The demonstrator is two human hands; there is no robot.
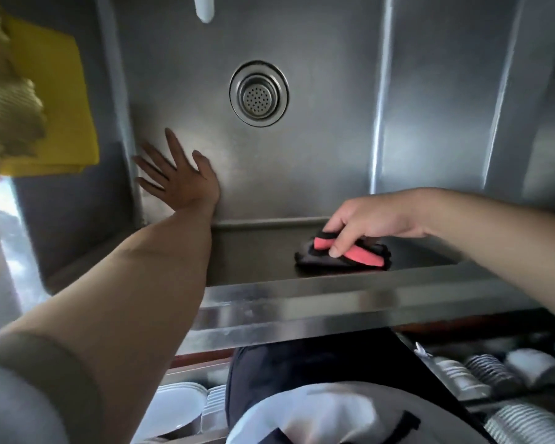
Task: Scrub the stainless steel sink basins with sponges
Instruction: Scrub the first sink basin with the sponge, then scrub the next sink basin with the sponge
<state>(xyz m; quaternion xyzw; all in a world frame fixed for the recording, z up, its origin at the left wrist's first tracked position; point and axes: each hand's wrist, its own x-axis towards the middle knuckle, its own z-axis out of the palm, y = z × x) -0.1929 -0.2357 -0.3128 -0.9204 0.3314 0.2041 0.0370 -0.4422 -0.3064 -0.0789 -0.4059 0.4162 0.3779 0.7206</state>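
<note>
The left hand [178, 176] lies flat with fingers spread on the floor of the sink basin [318, 149], near its left wall and well to the lower left of the drain [259, 93]. The right hand [370, 219] curls its fingers round a pink and black sponge [350, 256] and presses it against the near inner wall of the basin, just below the front rim [302, 299]. A yellow cloth [55, 104] hangs over the left edge. Stacked plates [177, 408] and bowls [487, 370] sit on shelves under the sink.
</note>
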